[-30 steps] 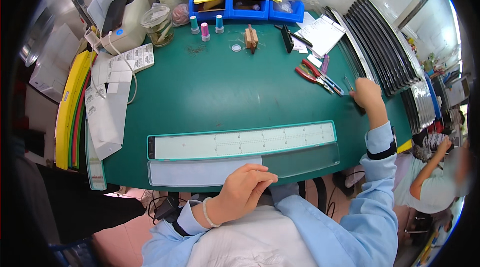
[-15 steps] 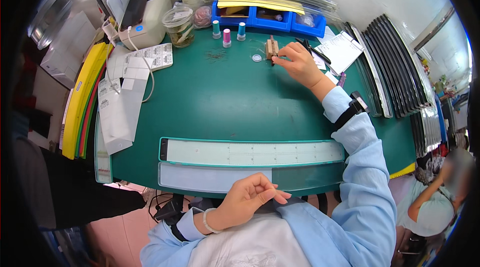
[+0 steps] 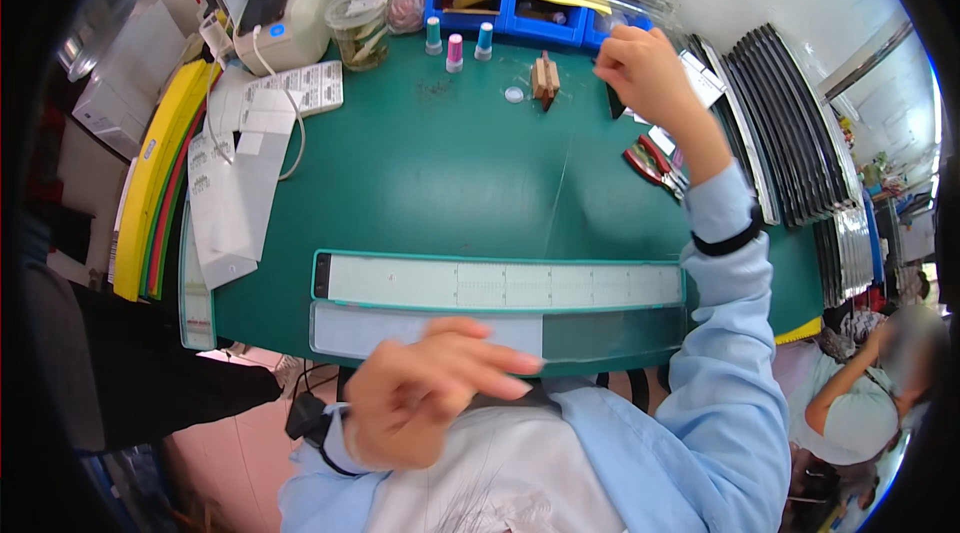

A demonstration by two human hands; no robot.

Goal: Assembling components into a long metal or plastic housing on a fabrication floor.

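My right hand (image 3: 648,78) is at the far right of the green table, fingers curled. A slim black tool (image 3: 613,100) shows just below its fingertips; whether the fingers grip it or anything else is hidden. Left of that hand stands a small wooden block (image 3: 545,80), apart from it, with a round white disc (image 3: 514,94) beside it. My left hand (image 3: 430,388), somewhat blurred, is at the near edge with fingers stretched to the right and nothing visible in them. Beyond it lies a long, shallow case with a teal rim (image 3: 500,307), opened flat, a white printed strip (image 3: 420,280) inside.
Red-handled pliers (image 3: 650,161) lie near my right forearm. Three small bottles (image 3: 455,53) stand before blue bins (image 3: 540,23). Black frames (image 3: 795,123) lean at the right; a label printer (image 3: 290,23) and yellow folder (image 3: 160,183) are left. Another person (image 3: 850,403) sits at lower right.
My right hand has left the wooden block and moved right and away from me. My left hand has shifted left and its fingers have straightened. The pliers are now uncovered.
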